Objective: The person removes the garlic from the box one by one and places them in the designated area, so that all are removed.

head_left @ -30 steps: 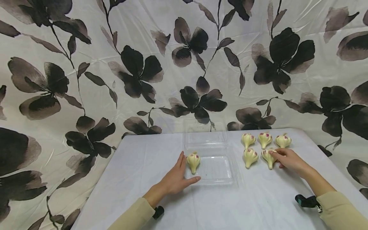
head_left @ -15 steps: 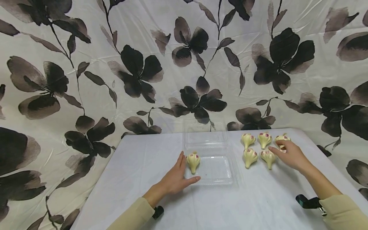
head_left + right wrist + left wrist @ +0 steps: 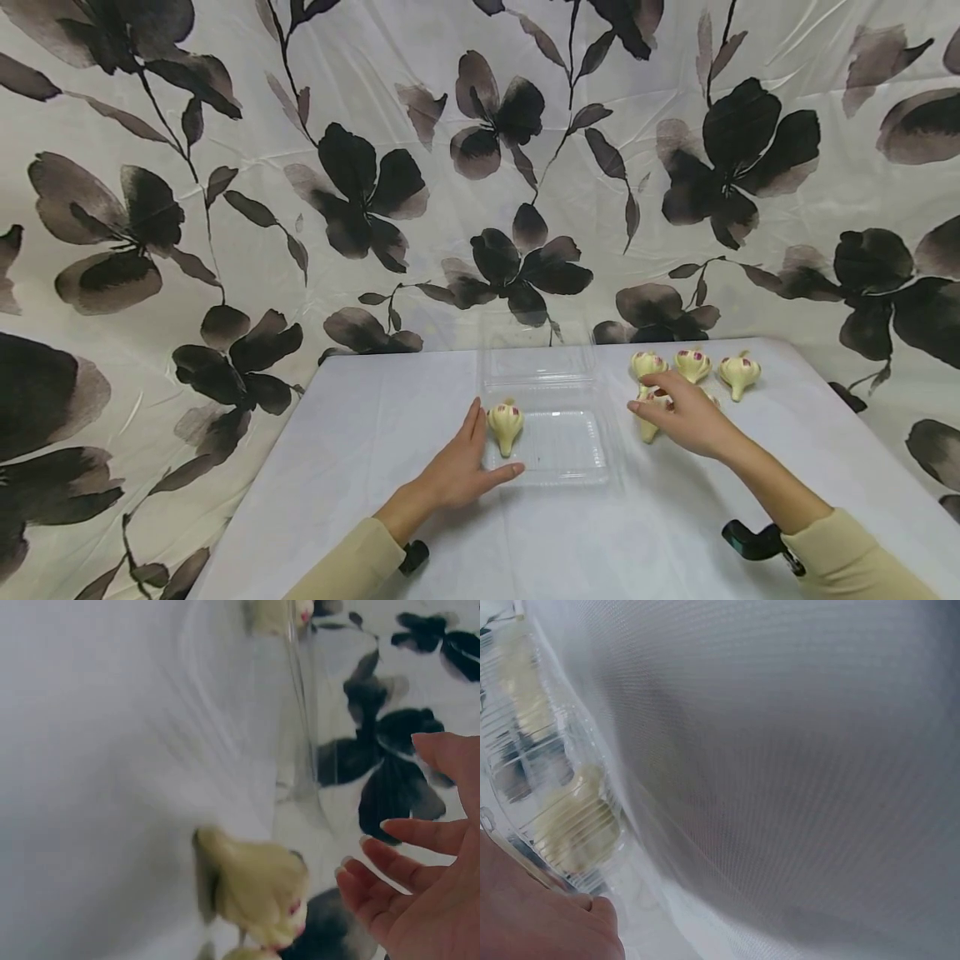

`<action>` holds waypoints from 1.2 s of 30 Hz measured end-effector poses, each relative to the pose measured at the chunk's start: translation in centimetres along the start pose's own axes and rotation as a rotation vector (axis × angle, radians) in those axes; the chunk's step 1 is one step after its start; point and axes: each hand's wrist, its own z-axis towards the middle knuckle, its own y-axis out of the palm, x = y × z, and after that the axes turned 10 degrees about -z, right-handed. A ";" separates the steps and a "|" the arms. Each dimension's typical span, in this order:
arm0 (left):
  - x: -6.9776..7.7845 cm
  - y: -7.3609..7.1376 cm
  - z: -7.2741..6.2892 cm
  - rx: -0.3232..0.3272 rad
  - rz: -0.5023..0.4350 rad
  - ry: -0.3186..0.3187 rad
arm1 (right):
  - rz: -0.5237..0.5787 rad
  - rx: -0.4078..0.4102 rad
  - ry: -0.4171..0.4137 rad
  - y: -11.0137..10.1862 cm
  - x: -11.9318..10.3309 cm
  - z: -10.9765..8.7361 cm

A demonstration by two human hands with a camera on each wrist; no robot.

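Note:
My left hand (image 3: 457, 467) rests against the left and front sides of a clear plastic clamshell box (image 3: 562, 479), fingers straight and thumb spread. Inside the box, at its left end, lies one garlic bulb (image 3: 506, 427), pale yellow with purple marks. My right hand (image 3: 690, 421) hovers over the front row of garlic on the right and partly covers it. Below its fingertips is the front-left bulb (image 3: 648, 430). In the right wrist view the fingers of the right hand (image 3: 420, 862) are loosely spread with nothing between them, apart from a garlic bulb (image 3: 259, 885).
Behind the box its clear lid (image 3: 536, 363) stands hinged open. A back row holds a left bulb (image 3: 648, 363), a middle bulb (image 3: 692, 364) and a right bulb (image 3: 739, 375). White cloth (image 3: 375, 433) covers the table; a floral curtain (image 3: 420, 50) hangs behind.
My right hand has gone from the front-right bulb to the back-right bulb, then left over the front-left bulb. My left hand and the box have stayed in place.

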 end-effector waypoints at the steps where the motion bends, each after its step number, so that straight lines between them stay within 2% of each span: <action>1: 0.0 0.0 0.0 0.000 0.000 0.000 | 0.012 -0.007 -0.004 0.4 -0.4 0.1; 12: -0.1 0.2 0.1 0.002 0.005 -0.005 | 0.074 -0.068 -0.141 4.5 -3.3 1.3; 17: -0.1 0.2 0.2 0.007 0.005 0.002 | 0.114 -0.099 -0.161 6.5 -4.6 2.3; 20: -0.1 0.1 0.1 0.004 0.007 0.002 | 0.148 -0.134 -0.126 7.9 -5.6 3.1; 24: 0.0 0.0 0.1 -0.001 0.002 -0.002 | 0.199 -0.186 -0.006 9.7 -7.2 4.4; 30: 0.1 -0.1 0.0 -0.001 -0.010 0.012 | 0.213 -0.213 0.112 11.9 -9.1 6.0; 36: 0.0 -0.2 -0.1 0.002 -0.021 0.029 | 0.335 -0.278 0.197 13.4 -10.3 7.1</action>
